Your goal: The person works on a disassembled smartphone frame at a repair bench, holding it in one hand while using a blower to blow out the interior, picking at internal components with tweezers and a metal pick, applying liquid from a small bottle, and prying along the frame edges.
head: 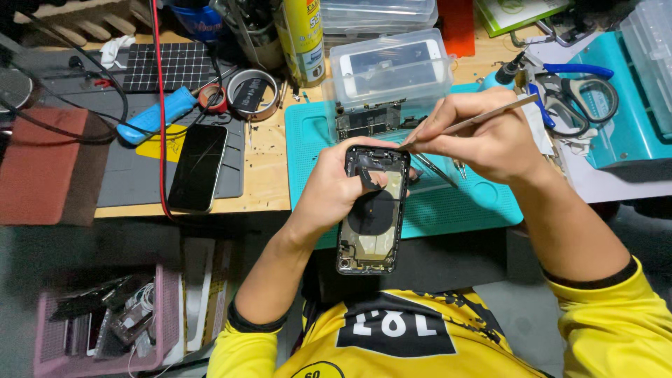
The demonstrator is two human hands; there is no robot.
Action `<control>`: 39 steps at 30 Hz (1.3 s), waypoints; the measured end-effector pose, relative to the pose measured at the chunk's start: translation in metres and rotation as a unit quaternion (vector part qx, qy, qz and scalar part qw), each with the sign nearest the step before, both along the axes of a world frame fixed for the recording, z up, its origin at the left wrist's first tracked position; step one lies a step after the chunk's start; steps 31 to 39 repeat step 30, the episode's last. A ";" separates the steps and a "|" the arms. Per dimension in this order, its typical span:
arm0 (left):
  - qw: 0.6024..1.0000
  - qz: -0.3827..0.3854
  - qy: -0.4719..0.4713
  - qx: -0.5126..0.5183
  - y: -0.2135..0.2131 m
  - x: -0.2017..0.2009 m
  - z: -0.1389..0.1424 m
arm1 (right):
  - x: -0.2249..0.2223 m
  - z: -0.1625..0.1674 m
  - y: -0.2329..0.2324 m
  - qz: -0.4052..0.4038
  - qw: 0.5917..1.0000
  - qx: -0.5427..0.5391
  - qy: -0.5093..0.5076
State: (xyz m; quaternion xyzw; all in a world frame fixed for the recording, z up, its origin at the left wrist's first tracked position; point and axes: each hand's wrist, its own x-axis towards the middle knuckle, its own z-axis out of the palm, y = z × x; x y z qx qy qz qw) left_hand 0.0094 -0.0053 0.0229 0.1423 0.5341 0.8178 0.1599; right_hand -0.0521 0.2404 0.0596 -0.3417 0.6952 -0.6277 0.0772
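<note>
My left hand point(334, 187) grips an opened phone housing point(373, 210) from behind, its bare inside with a dark round coil facing up. My right hand point(481, 130) holds thin metal tweezers point(470, 124) like a pen. Their tip touches the top of the housing near the camera corner. Both hands hover over a teal work mat point(448, 203) at the desk's front edge.
A black phone point(198, 166) lies on a grey mat at the left. A clear box point(392, 70) holds a white phone screen. Tape rolls point(248, 93), a spray can point(302, 38), scissors point(581, 94) and a blue tool point(155, 115) crowd the back. A pink basket point(105, 322) stands lower left.
</note>
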 end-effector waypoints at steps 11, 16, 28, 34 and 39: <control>0.998 0.055 0.026 -0.027 -0.005 -0.008 -0.008 | 0.018 0.018 -0.016 -0.043 0.946 0.083 0.311; 0.998 0.017 -0.022 0.052 -0.005 -0.007 -0.003 | 0.022 0.020 -0.024 -0.042 0.946 0.049 0.319; 0.996 0.002 -0.051 0.079 -0.006 -0.007 -0.001 | 0.022 0.001 -0.020 -0.072 0.958 0.007 0.279; 0.995 -0.003 -0.060 0.086 -0.006 -0.007 0.001 | 0.021 -0.005 -0.018 -0.060 0.969 -0.033 0.238; 0.995 -0.003 -0.060 0.086 -0.006 -0.007 0.001 | 0.021 -0.005 -0.018 -0.060 0.969 -0.033 0.238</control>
